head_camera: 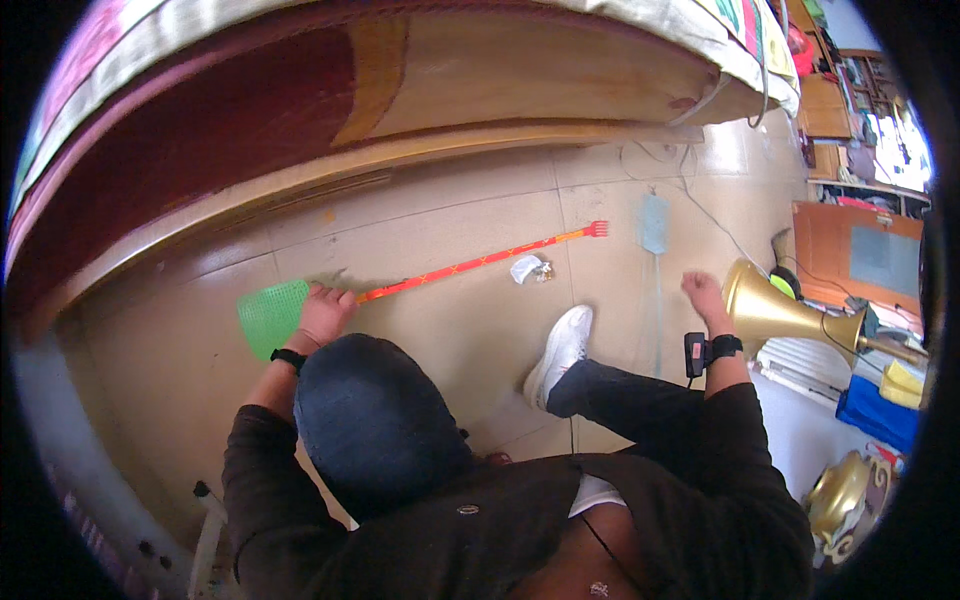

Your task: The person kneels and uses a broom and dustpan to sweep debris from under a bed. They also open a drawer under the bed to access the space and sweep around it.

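My left hand (326, 311) is closed around a fly swatter, close to where its green mesh head (266, 319) meets the red patterned handle (480, 262). The handle stretches right, just over or on the tiled floor, and ends in a small red fork. My right hand (703, 291) hovers beside a gold flared stand (780, 304), fingers curled, with nothing visible in it. Left of that hand, a pale blue fly swatter (654, 225) lies with its thin handle pointing towards me. Between the swatters sits a crumpled white wrapper (526, 268) with small brownish bits.
A wooden bed side (525, 75) with a patterned cover runs across the far edge. Thin cables (716, 206) trail over the floor at right. Beyond the gold stand are a wooden cabinet door (821, 247) and a blue item (877, 412). My white shoe (566, 341) stands near the wrapper.
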### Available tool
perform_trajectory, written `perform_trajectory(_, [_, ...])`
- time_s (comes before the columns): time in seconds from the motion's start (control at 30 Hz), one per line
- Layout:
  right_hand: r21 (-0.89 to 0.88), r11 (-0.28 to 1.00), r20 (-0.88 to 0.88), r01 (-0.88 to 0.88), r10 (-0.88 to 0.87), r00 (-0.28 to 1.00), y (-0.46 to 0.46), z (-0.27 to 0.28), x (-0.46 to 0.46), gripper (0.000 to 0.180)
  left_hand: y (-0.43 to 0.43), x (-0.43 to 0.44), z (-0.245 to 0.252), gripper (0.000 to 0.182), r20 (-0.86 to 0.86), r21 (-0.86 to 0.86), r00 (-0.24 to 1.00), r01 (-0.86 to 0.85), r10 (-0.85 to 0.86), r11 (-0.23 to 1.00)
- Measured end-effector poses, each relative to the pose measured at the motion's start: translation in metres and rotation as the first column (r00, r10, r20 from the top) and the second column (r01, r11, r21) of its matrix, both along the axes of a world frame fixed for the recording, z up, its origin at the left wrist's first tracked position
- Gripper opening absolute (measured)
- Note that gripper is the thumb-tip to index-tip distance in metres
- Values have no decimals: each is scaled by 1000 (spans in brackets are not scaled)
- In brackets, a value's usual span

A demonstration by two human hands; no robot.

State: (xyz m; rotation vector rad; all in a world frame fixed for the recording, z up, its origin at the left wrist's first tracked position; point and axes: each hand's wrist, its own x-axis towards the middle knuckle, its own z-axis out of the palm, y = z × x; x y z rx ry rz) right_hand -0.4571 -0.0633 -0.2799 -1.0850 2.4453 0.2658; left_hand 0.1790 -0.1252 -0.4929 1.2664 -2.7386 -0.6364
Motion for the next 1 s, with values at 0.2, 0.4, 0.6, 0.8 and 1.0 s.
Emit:
perform_trajectory(0.2, [-866,452,133,-213,620,773,-131,116,154,12,12,74,51,17,4,-159,983,-178,181,971])
perform_trajectory(0.4, [-849,-371,-497,-377,802,332,-207,192,296,20,56,129,94,22,3,-195,906,-414,422,889])
perform_trajectory(0.6, [-686,-490,-582,-539,813,2,-245,192,400,49,134,163,113,19,11,-223,763,-629,647,745])
perform_trajectory(0.8, [-577,-444,-671,-686,736,87,-264,169,449,49,220,188,105,17,52,-252,618,-752,785,609])
perform_trajectory(1.0, [-539,-492,-714,-684,698,61,-274,183,454,45,295,223,134,15,58,-350,449,-828,892,439])
